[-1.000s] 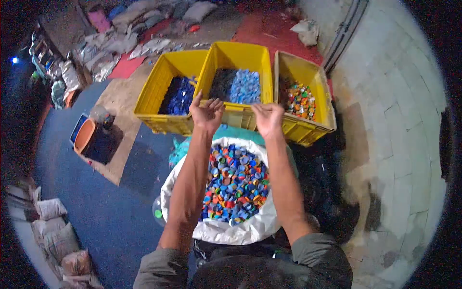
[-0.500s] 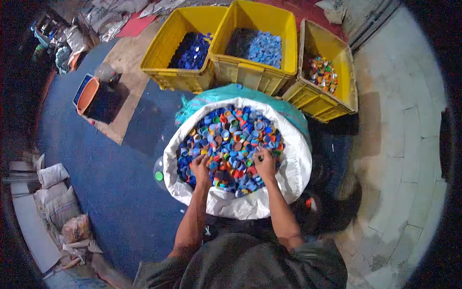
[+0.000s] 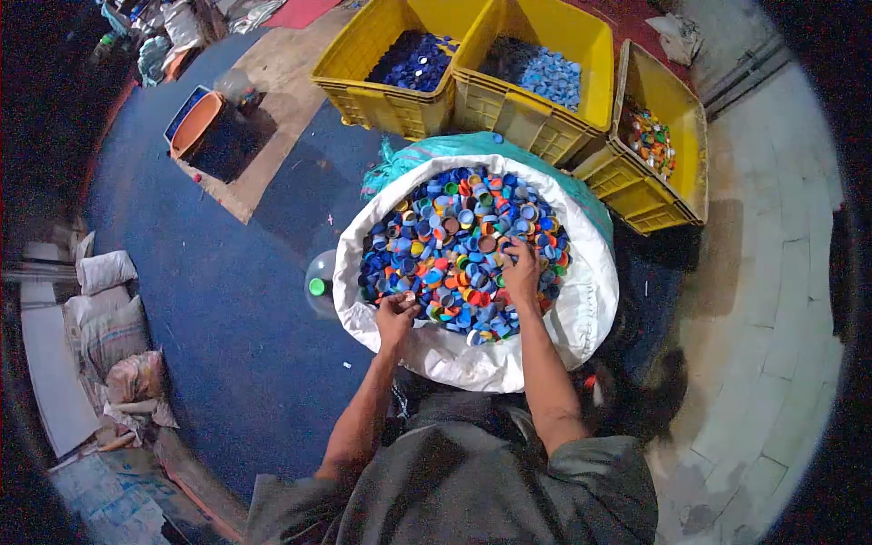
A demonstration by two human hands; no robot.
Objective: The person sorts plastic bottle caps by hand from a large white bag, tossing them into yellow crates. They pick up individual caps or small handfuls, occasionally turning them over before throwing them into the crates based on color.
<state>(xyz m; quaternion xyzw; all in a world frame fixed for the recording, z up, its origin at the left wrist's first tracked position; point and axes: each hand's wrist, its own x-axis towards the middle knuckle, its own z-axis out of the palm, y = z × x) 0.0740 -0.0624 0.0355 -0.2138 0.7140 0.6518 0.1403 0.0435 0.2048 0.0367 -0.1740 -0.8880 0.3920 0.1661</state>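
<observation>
A white sack (image 3: 592, 300) with its rim rolled back stands in front of me, full of bottle caps (image 3: 463, 238) in blue, orange, red, green and brown. My left hand (image 3: 397, 318) is at the sack's near left edge, its fingers closed on a small pale cap (image 3: 409, 297). Over the right part of the heap is my right hand (image 3: 520, 269), fingers bent together at the caps; what they hold, if anything, is too small to name.
Beyond the sack are yellow crates (image 3: 386, 100) with dark blue caps, light blue caps and mixed orange caps. A clear bottle with a green cap (image 3: 316, 287) lies left of the sack. Farther left are an orange basin (image 3: 196, 124) and stacked sacks (image 3: 107, 271).
The view has shifted, so the sack and crates appear farther right. My left hand has moved from over the caps to the near rim. My right hand has reached farther over the heap.
</observation>
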